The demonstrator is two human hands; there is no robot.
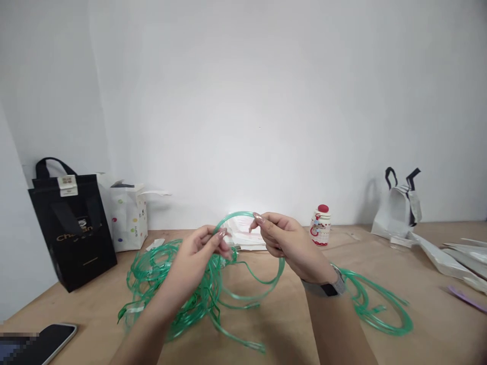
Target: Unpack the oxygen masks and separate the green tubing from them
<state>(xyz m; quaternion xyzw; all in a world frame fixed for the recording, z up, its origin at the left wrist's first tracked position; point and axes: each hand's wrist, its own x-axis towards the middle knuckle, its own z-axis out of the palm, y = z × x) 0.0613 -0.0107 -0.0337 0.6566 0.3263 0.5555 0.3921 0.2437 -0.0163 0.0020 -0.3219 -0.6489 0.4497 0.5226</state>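
A tangle of translucent green tubing (pixel 178 284) lies on the wooden table (pixel 437 324) in front of me. My left hand (pixel 200 253) pinches one strand of it above the heap. My right hand (pixel 285 243), with a watch on its wrist, holds the same loop of tubing, which arches up between the two hands and hangs down below them. More green tubing (pixel 376 309) lies coiled to the right of my right forearm.
A black paper bag (pixel 72 223) and a white dotted bag (pixel 129 215) stand at the back left. A phone (pixel 53 342) lies at the near left. A small red-capped bottle (pixel 320 225), a white bag (pixel 399 208) and white packets (pixel 456 263) sit to the right.
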